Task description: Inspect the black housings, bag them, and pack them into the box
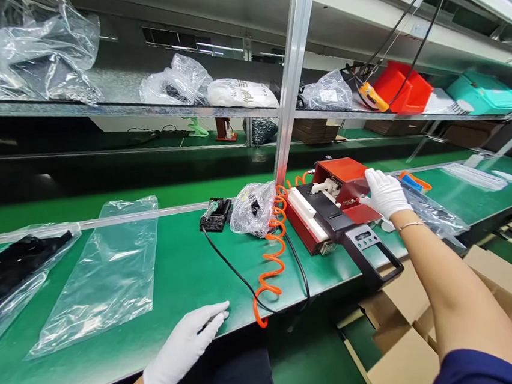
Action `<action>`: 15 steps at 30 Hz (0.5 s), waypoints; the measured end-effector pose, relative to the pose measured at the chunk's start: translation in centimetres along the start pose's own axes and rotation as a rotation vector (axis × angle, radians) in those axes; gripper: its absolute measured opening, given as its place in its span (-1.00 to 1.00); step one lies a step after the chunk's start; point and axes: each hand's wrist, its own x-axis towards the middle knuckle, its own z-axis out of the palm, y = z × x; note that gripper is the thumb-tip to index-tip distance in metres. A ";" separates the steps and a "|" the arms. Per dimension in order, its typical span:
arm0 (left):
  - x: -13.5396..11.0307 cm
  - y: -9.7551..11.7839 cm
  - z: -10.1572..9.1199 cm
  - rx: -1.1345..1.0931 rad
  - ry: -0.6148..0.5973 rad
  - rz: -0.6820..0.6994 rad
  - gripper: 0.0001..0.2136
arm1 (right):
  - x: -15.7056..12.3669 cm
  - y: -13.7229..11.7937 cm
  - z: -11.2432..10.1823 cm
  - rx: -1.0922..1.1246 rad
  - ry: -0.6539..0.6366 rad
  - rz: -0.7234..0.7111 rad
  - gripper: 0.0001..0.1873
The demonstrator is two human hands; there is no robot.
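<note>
Gloved hands work apart on the green desk (pixel 186 271): the right hand (pixel 385 193) rests open on the red sealing machine (pixel 336 205) near the far edge, the left hand (pixel 184 347) lies flat by the orange coiled hose (pixel 273 253).

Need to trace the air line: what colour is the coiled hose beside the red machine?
Orange: the coiled hose shows best in the head view, left of the red machine.

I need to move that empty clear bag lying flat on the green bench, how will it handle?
The bag is probably floppy and very light: it lies thin, flat and wrinkled. Its glossy film looks slippery, so it would likely slide on the bench.
</note>
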 end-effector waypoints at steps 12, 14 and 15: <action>0.2 0.1 0.0 -0.068 0.016 -0.026 -0.59 | 0.2 -1.0 -1.7 0.066 -0.033 0.014 -0.35; 0.3 0.1 -0.1 -0.053 0.015 0.008 -0.61 | -1.0 -0.5 -4.0 0.058 -0.061 -0.015 -0.46; 0.5 0.2 -0.2 -0.050 0.013 0.024 -0.62 | -1.9 -0.4 -5.2 0.053 -0.054 0.012 -0.53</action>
